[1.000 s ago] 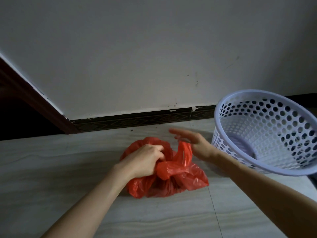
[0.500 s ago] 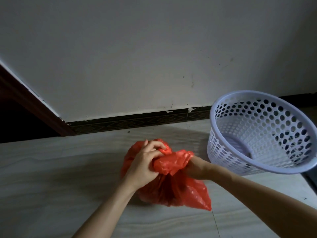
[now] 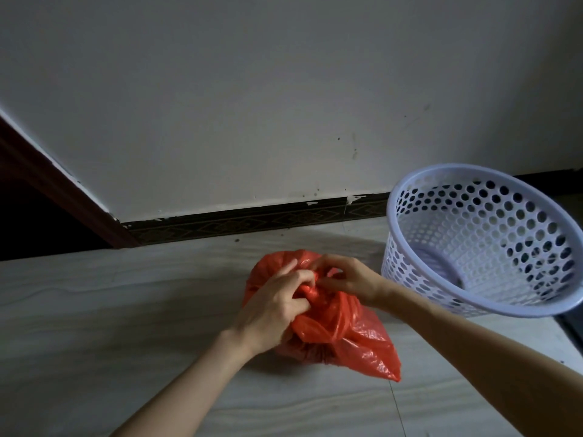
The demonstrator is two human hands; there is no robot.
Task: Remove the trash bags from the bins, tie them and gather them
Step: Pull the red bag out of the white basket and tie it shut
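Observation:
A red plastic trash bag (image 3: 350, 335) sits on the pale floor, its top twisted into a bunch. My left hand (image 3: 274, 307) grips the gathered neck from the left, fingers curled into the plastic. My right hand (image 3: 347, 279) pinches the bag's top from the right, fingertips meeting the left hand's at the twist. A white perforated plastic bin (image 3: 492, 247) stands at the right, tilted toward me, with nothing visible inside.
A white wall with a dark patterned skirting board (image 3: 252, 220) runs behind the bag. A dark reddish door frame (image 3: 56, 190) and a dark opening lie at the left. Grey tiled floor (image 3: 110, 310) stretches left and in front.
My right hand went from open beside the bag to gripping its top. Both hands have drawn together at the twisted neck, and the bag's loose end is now bunched.

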